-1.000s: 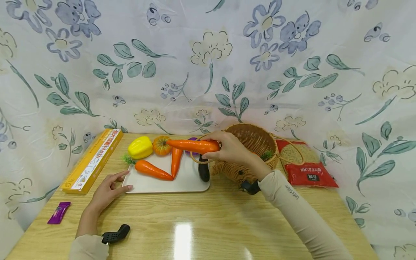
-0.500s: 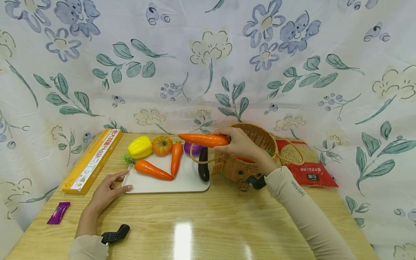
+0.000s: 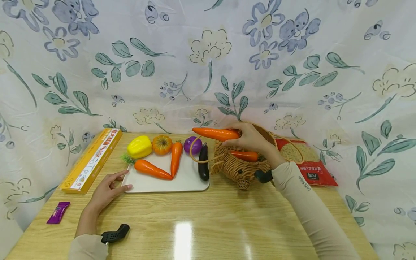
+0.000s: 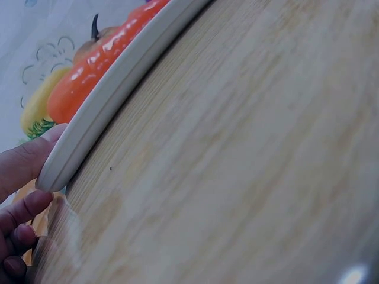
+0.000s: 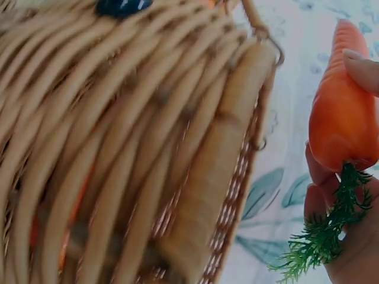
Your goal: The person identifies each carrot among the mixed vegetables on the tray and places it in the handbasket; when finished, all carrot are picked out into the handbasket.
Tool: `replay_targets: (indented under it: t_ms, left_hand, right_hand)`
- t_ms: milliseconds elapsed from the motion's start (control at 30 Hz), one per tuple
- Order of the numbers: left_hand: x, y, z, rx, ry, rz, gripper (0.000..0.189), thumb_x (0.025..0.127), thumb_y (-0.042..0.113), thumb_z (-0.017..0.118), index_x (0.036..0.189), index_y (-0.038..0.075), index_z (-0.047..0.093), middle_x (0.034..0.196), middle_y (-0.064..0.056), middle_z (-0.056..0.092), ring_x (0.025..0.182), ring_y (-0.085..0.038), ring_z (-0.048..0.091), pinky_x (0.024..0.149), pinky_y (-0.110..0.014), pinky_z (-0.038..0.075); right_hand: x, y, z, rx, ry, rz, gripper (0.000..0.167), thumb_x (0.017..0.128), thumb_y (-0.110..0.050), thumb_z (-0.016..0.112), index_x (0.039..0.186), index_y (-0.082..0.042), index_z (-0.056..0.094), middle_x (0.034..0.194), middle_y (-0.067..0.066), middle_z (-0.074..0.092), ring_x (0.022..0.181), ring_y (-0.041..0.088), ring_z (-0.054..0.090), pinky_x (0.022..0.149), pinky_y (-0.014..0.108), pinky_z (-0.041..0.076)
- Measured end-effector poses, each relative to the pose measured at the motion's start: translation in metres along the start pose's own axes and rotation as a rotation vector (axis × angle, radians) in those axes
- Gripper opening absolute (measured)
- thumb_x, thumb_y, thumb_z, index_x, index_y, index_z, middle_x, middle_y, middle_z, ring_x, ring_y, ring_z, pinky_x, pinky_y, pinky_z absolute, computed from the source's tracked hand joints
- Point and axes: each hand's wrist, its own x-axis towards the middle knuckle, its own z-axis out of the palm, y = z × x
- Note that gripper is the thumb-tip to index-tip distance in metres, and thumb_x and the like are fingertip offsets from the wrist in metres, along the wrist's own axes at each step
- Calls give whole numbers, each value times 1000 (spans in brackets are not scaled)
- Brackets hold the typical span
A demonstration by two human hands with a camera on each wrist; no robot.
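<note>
In the head view my right hand (image 3: 252, 140) holds an orange carrot (image 3: 216, 134) over the wicker basket (image 3: 258, 169), its thin end toward the left. The right wrist view shows the green leafy top (image 5: 331, 228) of that carrot beside my palm. Another carrot (image 3: 244, 156) lies inside the basket, partly hidden. My left hand (image 3: 105, 193) pinches the near left corner of the white tray (image 3: 156, 186), thumb on its rim. On the tray rest two carrots (image 3: 153, 169) and a dark eggplant (image 3: 203, 164); at its back edge are a yellow pepper (image 3: 139, 147), a small pumpkin (image 3: 162, 145) and a purple onion-like vegetable (image 3: 193, 145).
The basket's looped handle (image 3: 203, 160) leans over the tray's right side. A yellow pasta box (image 3: 92, 160) lies at the left, with a small purple packet (image 3: 58, 212) in front of it. Behind the basket, on the right, sits a red pasta bag (image 3: 310, 173).
My right hand has carried the carrot rightward and slightly up, from above the tray to above the basket. The carrot inside the basket has come into view. My left hand stays at the tray.
</note>
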Motion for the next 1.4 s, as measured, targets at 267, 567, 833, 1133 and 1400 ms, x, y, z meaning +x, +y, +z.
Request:
replay_targets:
  t_ms: [267,567,833,1133,1400]
  left_hand:
    - [0,-1,-1,13,-4,-7,67,91,42,70,148,14,47,124,-17,50,86,-19,36,70,-31,28]
    - [-1,0,-1,-7,0,-13,67,91,41,70,148,14,47,124,-17,49,85,-20,35,70,-31,28]
    - [-2,-1,0,-9,5,-8,66,92,40,70,147,13,47,122,-16,48,85,-21,35,70,-31,28]
    - [-1,0,1,-16,7,-7,66,91,40,71,147,12,48,121,-15,48,84,-20,35,69,-31,27]
    - [-1,3,1,-9,4,-8,66,91,40,71,147,12,48,121,-16,49,83,-20,35,69,-31,27]
  right_hand:
    - [-4,20,-9,48,-9,62,44,82,-25,82,122,-14,69,116,7,63,97,25,55,89,42,42]
    - [-7,38,-21,43,-22,124,45,82,-23,81,123,-10,67,115,13,66,97,27,57,86,40,43]
    - [-8,46,-30,19,-46,159,47,82,-23,82,123,-8,66,113,14,68,95,27,57,84,38,42]
    - [-9,52,-39,2,-72,193,50,84,-23,80,128,-8,64,115,15,67,95,27,57,84,37,42]
    - [-7,53,-49,-4,-121,210,45,82,-20,79,123,-7,65,113,17,66,94,28,57,82,37,44]
